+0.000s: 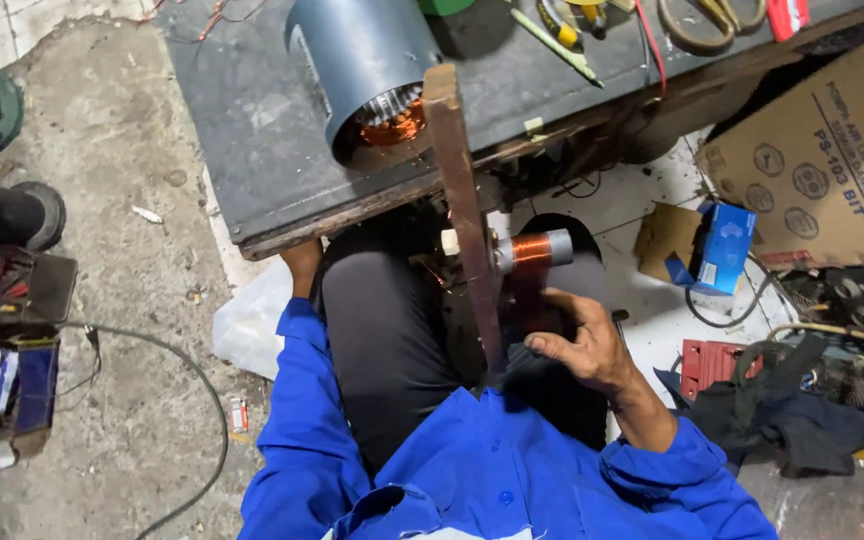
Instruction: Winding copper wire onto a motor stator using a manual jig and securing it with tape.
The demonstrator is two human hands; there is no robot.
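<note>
Right hand (pixel 580 345) rests half-open over the lap, fingers loosely curled beside a spool of copper wire (pixel 532 249) that sits on a short shaft sticking out of an upright rusty metal bar (pixel 464 210). The fingertips lie just below the spool; whether they touch the wire strands cannot be told. Left hand (pixel 302 268) reaches down under the edge of the workbench (pixel 252 130), mostly hidden by the dark trouser leg, so whether it is open or closed cannot be told.

The bar rises between the knees and leans against the front edge of the workbench, cutting across the view of the lap. Right behind its top lies a grey motor housing (pixel 357 60) on its side, open end towards the person, with copper windings (pixel 392 125) showing inside. Further back on the bench lie a green-handled screwdriver (pixel 557 45) and scissors (pixel 712 20).

On the tiled floor to the right, a large cardboard box (pixel 832 150) lies tilted, its contents not visible. A small blue carton (pixel 722 245) stands just beside it, next to a red plastic part (pixel 709 365) and a heap of dark cloth (pixel 802 420). On the left, a black cable (pixel 182 380) curves across the concrete, near a white plastic bag (pixel 252 320).
</note>
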